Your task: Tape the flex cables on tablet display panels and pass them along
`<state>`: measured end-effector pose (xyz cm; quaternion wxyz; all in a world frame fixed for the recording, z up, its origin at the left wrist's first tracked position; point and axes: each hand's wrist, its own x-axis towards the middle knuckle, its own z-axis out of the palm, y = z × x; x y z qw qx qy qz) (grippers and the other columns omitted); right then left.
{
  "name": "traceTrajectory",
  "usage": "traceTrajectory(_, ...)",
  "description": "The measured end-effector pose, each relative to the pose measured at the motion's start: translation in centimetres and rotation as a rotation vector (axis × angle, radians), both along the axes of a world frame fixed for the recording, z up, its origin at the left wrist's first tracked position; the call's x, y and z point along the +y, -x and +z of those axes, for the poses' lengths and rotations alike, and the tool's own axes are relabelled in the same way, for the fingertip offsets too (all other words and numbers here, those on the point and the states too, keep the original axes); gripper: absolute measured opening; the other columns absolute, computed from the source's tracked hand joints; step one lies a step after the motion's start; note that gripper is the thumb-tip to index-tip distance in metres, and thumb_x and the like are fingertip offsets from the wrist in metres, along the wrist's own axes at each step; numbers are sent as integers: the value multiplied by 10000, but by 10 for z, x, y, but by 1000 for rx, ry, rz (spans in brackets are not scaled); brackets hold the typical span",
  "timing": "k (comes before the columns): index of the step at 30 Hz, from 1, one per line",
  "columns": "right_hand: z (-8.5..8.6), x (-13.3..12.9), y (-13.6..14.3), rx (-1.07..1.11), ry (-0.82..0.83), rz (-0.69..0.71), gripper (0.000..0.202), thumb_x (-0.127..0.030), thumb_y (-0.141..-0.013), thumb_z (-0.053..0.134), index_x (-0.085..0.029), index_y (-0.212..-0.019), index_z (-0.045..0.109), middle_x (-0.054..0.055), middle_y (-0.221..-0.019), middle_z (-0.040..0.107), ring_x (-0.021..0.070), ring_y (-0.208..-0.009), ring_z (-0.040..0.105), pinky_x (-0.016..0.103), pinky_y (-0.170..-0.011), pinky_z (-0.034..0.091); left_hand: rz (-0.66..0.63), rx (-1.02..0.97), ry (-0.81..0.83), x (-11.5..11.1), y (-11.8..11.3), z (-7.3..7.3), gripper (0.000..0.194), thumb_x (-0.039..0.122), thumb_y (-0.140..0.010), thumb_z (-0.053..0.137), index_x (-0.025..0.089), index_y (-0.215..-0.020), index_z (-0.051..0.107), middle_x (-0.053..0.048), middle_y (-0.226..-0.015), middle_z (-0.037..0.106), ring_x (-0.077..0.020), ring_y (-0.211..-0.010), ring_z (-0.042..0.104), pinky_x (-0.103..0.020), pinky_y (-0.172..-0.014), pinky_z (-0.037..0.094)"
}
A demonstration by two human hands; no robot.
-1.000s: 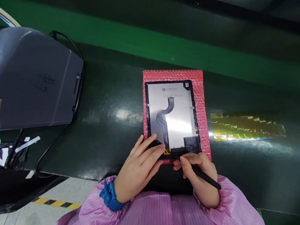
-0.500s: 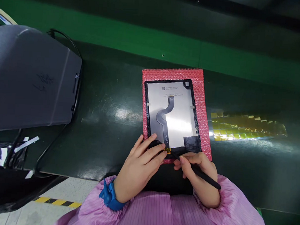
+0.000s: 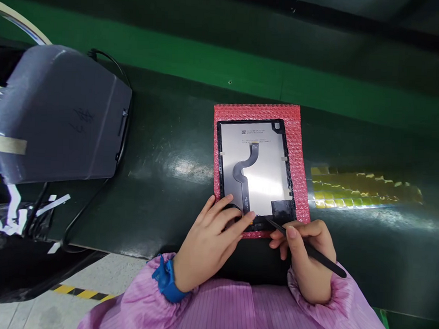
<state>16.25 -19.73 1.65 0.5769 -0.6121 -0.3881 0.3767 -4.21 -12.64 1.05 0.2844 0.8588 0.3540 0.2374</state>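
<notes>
A tablet-sized screen panel (image 3: 266, 174) with a silver back and black frame lies on pink bubble wrap (image 3: 300, 153). A curved grey flex cable (image 3: 245, 177) runs down the panel to a small piece of yellow tape (image 3: 251, 222) at its lower edge. My left hand (image 3: 214, 239) rests on the panel's lower left with fingers apart, one fingertip beside the cable end and tape. My right hand (image 3: 308, 253) grips black tweezers (image 3: 324, 259), their tip over the frame's lower edge, right of the tape.
A sheet of yellow tape pieces (image 3: 349, 189) lies on the green table (image 3: 167, 196) to the right. At the left stands a large grey box-shaped machine (image 3: 68, 119) with black cables (image 3: 75, 221). A blue band (image 3: 169, 281) circles my left wrist.
My right hand and the tweezers have drawn right, away from the yellow tape. A left fingertip now covers more of the tape. The whole view has shifted slightly.
</notes>
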Motion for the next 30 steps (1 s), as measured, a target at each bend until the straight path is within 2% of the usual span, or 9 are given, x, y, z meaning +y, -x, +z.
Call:
traceTrajectory(2,1,1,0,38,-14,-6,211,-254,-1009,660,-232,-873,498,-5,-741,749,138,-518,708,173,-365,468,156,-308,249,7,20,3,391,219,-1040,521,282,-1412,624,-86,-1248,724,-249,-1253,672,-440,-1100,556)
traceTrajectory(4,1,1,0,67,-17,-13,221,-270,-1012,657,-237,-872,488,-10,-725,745,138,-508,704,162,-346,449,451,-686,487,17,48,7,306,381,-1027,588,268,-1290,697,-78,-1130,761,-233,-1076,749,-374,-956,633)
traceTrajectory(6,1,1,-1,97,-15,-7,226,-272,-1013,654,-236,-867,486,-10,-718,742,131,-497,694,154,-341,444,754,-973,628,31,79,14,483,625,-827,778,188,-1031,761,-72,-903,771,-233,-872,768,-311,-770,667)
traceTrajectory(8,0,0,-1,124,-21,10,221,-261,-1015,650,-234,-862,493,-13,-719,742,121,-492,686,147,-345,445,1055,-1063,681,48,106,24,719,794,-706,768,113,-934,742,-96,-791,752,-207,-730,731,-251,-608,639)
traceTrajectory(12,-2,-1,-4,126,-49,59,214,-234,-1021,636,-234,-856,500,-24,-733,751,116,-491,685,144,-344,451,1466,-1100,718,75,133,48,770,806,-961,361,116,-796,663,-50,-590,656,-139,-549,603,-194,-434,520)
traceTrajectory(15,-5,-3,-7,112,-54,67,219,-257,-1018,648,-239,-866,491,-25,-742,763,125,-486,692,152,-336,455,1477,-1110,726,79,137,59,671,452,-1122,178,154,-684,589,19,-442,496,-104,-418,460,-187,-403,448)
traceTrajectory(18,-6,-4,-8,94,-54,41,236,-295,-1014,660,-241,-861,488,-32,-735,765,124,-471,685,153,-328,449,1335,-1126,630,73,137,60,538,172,-1107,250,166,-664,556,51,-423,438,-96,-388,405,-190,-427,431)
traceTrajectory(23,-6,-5,-8,60,-77,33,246,-293,-1014,657,-235,-858,476,-8,-717,757,127,-464,677,158,-330,449,1273,-1122,492,63,144,50,347,267,-1071,520,174,-743,587,70,-495,532,-89,-432,505,-173,-460,436)
traceTrajectory(30,-7,-7,-8,46,-89,55,227,-269,-1016,650,-233,-866,483,-7,-710,750,123,-458,669,159,-339,446,1361,-1043,604,70,159,45,543,392,-1133,260,150,-791,606,17,-500,591,-119,-433,567,-197,-455,464)
